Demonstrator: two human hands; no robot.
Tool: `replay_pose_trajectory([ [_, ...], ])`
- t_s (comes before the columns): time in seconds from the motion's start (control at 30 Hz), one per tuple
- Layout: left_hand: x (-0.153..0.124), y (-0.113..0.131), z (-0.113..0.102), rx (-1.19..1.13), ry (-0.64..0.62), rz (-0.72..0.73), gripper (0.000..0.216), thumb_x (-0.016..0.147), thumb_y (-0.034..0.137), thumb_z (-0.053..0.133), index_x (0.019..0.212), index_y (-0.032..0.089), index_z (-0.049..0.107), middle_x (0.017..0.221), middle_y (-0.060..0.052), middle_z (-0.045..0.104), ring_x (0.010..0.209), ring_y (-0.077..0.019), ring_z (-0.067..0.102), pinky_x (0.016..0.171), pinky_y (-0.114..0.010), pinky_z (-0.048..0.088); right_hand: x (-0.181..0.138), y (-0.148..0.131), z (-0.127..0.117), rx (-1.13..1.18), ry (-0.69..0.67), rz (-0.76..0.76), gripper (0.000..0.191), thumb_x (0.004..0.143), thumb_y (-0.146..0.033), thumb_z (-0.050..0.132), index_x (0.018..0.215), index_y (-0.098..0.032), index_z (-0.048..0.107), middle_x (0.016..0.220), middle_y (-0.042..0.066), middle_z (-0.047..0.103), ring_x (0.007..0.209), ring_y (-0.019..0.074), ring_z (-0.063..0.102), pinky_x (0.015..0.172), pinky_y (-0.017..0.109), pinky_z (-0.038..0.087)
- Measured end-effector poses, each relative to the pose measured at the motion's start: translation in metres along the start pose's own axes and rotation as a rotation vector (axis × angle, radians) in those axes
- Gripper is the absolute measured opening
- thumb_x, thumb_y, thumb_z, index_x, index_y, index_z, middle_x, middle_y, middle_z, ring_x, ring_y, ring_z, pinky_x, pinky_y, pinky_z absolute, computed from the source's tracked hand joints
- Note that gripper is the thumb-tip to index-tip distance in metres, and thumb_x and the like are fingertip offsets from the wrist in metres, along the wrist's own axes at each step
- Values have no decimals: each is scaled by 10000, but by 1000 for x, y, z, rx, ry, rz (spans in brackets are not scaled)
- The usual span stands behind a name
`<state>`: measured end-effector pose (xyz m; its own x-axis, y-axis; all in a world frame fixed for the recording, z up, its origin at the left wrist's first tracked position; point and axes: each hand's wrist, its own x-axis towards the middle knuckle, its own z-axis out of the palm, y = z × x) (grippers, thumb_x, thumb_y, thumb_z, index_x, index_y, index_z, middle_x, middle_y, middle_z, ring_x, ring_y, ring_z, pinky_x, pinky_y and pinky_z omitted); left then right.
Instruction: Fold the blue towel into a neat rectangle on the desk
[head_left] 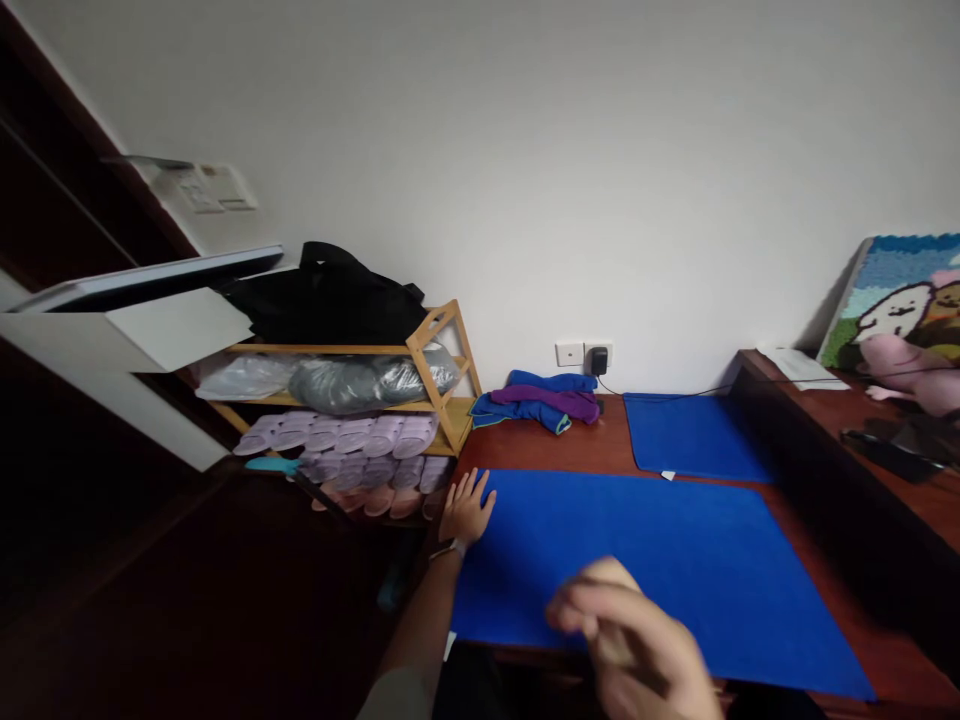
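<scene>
A large blue cloth (pixel 637 550) lies spread flat on the reddish-brown table. My left hand (pixel 466 510) rests palm down on its far left corner, fingers stretched out, with a band on the wrist. Over the near part of the cloth is my right hand (pixel 634 635), blurred by motion. Its fingers are curled in towards the thumb, and nothing shows between them. A white tag (pixel 450 645) sticks out at the cloth's near left edge. Behind lies a smaller blue cloth (pixel 694 437), apparently folded, with a white tag on its near edge.
Crumpled blue and purple cloths (pixel 536 400) lie by the wall below a plugged-in black adapter (pixel 598 361). A wooden rack (pixel 442 385) at left holds a black bag (pixel 330 295) and several slippers (pixel 367 435). On the raised right surface sits a pink plush toy (pixel 911 375).
</scene>
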<state>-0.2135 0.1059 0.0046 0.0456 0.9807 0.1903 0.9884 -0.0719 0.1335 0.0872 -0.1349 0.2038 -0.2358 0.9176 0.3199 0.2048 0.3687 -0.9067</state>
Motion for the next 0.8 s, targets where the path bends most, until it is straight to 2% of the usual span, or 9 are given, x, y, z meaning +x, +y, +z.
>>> replay_pose_trajectory([
  [0.1,0,-1,1,-9,14,8,594,1033,496,369,1562,229,411,1654,-86,359,1521,-282,317,1252,-478,198,73,40,29,32,71,-53,388,977,-560,501,1093,-290,755,918,71,715,882,211,681,852,373,562],
  [0.17,1,-2,2,1,15,13,594,1034,494,371,1563,226,406,1656,-89,354,1523,-277,314,1249,-483,211,108,83,44,-74,61,-52,420,1026,-506,426,1106,-257,754,1010,76,736,952,194,688,889,332,554],
  [0.27,3,-4,4,28,20,14,569,1039,468,368,1554,232,419,1650,-90,366,1517,-257,331,1247,-484,226,133,149,46,-401,-26,3,458,1056,-376,315,1230,-225,711,1162,95,734,1080,195,673,1002,343,518],
  [0.33,4,-5,4,34,22,19,562,1040,464,370,1555,243,417,1649,-86,368,1514,-250,339,1246,-480,235,135,184,32,-537,-43,57,469,1038,-350,326,1326,-191,659,1316,138,682,1235,246,612,1119,443,437],
  [0.43,4,-7,5,42,19,14,566,1037,466,384,1560,250,407,1652,-83,359,1513,-250,340,1244,-482,241,120,226,-12,-728,-78,212,557,1017,-434,349,1487,-186,515,1567,132,475,1483,299,369,1236,551,227],
  [0.53,5,-9,9,50,32,17,568,1036,460,388,1561,245,406,1648,-85,364,1513,-249,342,1246,-482,236,90,266,-81,-952,-120,360,650,1017,-530,245,1591,-238,333,1659,35,313,1556,231,195,1271,488,127],
  [0.6,6,-11,12,57,41,23,567,1037,455,380,1563,244,402,1646,-83,368,1511,-247,346,1248,-483,229,64,293,-135,-1029,-42,447,694,999,-560,205,1606,-236,294,1668,17,281,1562,227,170,1274,480,116],
  [0.7,7,-13,14,78,24,23,577,1038,466,369,1571,245,387,1649,-79,360,1512,-249,343,1248,-487,228,30,322,-209,-1095,91,620,786,943,-563,180,1607,-156,287,1667,46,284,1556,269,185,1269,488,161],
  [0.8,9,-13,10,101,-10,9,582,1038,470,358,1577,252,375,1656,-70,347,1520,-253,326,1246,-487,234,10,337,-252,-1097,142,680,862,900,-568,151,1603,-85,273,1666,101,270,1552,291,183,1262,497,191],
])
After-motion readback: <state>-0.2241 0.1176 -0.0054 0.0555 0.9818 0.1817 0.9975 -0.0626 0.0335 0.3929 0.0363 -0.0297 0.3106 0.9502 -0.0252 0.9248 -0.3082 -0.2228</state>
